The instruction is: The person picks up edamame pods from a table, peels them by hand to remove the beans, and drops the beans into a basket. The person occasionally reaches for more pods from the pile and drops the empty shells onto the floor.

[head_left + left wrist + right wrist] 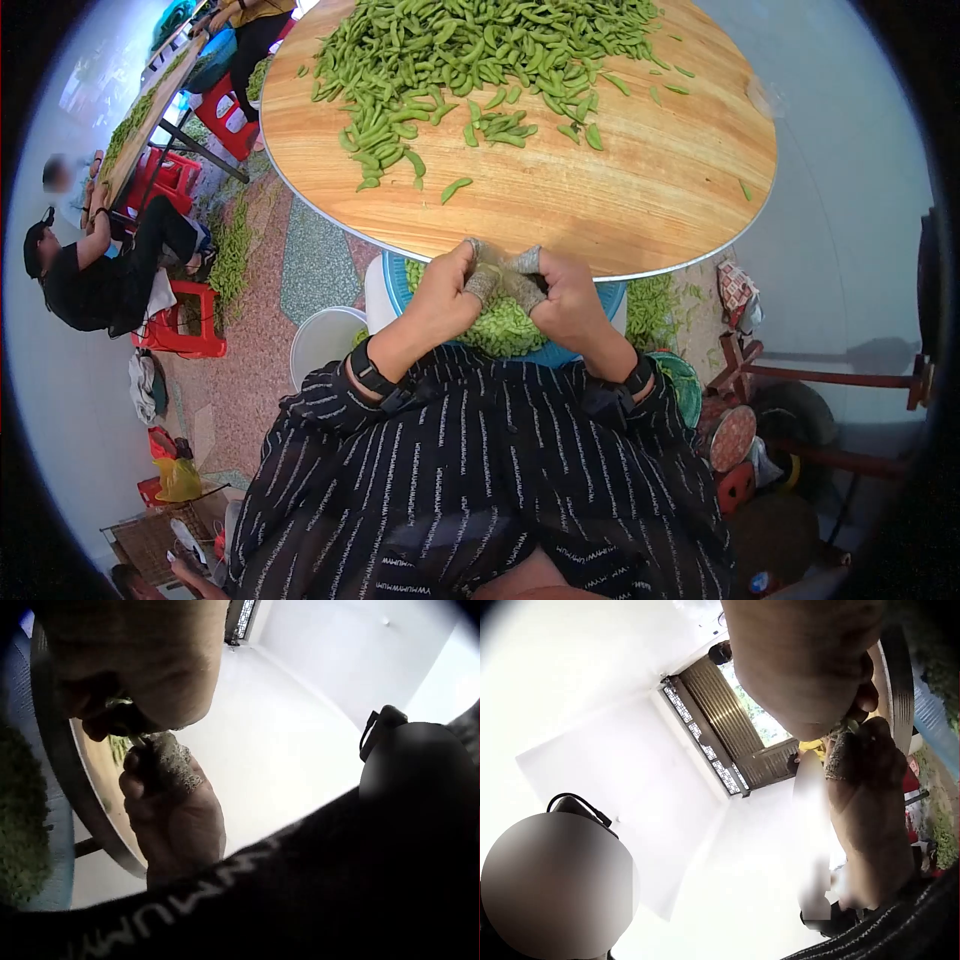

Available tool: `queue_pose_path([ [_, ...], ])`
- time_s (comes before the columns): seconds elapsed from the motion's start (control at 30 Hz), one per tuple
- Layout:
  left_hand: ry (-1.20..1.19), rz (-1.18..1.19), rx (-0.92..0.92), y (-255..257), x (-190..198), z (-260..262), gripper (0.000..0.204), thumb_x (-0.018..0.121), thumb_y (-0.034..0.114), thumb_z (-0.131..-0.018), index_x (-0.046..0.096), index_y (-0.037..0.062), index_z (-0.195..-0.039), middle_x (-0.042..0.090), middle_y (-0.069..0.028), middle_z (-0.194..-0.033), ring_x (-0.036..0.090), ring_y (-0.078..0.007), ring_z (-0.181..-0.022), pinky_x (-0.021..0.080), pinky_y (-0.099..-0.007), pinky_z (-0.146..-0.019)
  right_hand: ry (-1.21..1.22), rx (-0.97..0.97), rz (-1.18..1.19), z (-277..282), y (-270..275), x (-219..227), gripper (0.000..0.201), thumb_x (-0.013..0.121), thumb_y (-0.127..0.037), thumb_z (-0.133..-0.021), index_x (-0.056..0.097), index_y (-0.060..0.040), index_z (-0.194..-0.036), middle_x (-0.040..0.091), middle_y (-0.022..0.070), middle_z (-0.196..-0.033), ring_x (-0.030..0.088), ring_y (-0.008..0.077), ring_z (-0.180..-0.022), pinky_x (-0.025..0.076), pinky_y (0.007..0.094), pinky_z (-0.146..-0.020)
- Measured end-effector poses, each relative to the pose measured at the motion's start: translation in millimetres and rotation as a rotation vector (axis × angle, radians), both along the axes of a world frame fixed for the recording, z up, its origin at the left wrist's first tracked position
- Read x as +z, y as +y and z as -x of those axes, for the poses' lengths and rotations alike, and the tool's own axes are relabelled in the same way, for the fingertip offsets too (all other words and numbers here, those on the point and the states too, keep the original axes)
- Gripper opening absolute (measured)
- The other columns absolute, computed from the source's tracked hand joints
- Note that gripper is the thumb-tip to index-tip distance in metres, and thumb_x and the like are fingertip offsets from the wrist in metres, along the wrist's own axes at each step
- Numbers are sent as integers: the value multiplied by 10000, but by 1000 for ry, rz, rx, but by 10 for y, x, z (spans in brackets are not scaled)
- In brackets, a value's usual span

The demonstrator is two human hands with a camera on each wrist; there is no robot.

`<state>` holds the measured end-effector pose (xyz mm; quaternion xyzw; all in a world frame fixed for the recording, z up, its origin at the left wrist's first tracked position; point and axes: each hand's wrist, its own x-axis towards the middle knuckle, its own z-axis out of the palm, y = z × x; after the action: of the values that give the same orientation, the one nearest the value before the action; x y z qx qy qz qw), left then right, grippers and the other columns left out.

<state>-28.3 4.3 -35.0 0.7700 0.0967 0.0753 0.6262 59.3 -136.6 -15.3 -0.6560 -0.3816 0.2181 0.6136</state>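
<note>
Both hands meet over the near edge of the round wooden table, fingertips close together. My left hand and right hand have grey wraps on thumb and forefinger. Between them they pinch a green soybean pod, mostly hidden by the fingers. Below the hands sits a blue basin holding shelled green beans. A large heap of soybean pods covers the far part of the table, with several loose pods scattered nearer the hands.
A white bucket stands left of the basin, a green basket to the right. A wooden frame is near the right wall. At left, a person in black sits on a red stool by another table. Pods litter the floor.
</note>
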Motion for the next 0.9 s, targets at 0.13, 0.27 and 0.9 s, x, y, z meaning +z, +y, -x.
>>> queue_pose_path([
  [0.13, -48, -233, 16, -32, 99, 36, 169, 452, -43, -746, 501, -18, -906, 557, -65, -785, 491, -120, -729, 404, -242, -674, -300, 28, 126, -28, -17, -94, 119, 541, -38, -624, 509, 18, -725, 500, 191, -632, 478, 369, -598, 379, 386, -533],
  [0.27, -4, -134, 5, 9, 133, 59, 338, 388, -49, -609, 514, -36, -922, 562, -184, -797, 542, -296, -762, 417, -307, -721, -273, 5, 77, -5, -3, -85, 121, 549, -60, -640, 502, 15, -723, 496, 187, -622, 473, 362, -580, 374, 382, -519],
  [0.9, -85, -923, 192, 1154, 387, -1088, 195, 591, 195, -730, 537, 8, -723, 556, -178, -702, 535, -356, -666, 430, -408, -569, -294, -304, 1073, -336, -2297, -733, 133, 602, -79, -664, 542, 39, -682, 491, 153, -551, 499, 255, -528, 395, 350, -513],
])
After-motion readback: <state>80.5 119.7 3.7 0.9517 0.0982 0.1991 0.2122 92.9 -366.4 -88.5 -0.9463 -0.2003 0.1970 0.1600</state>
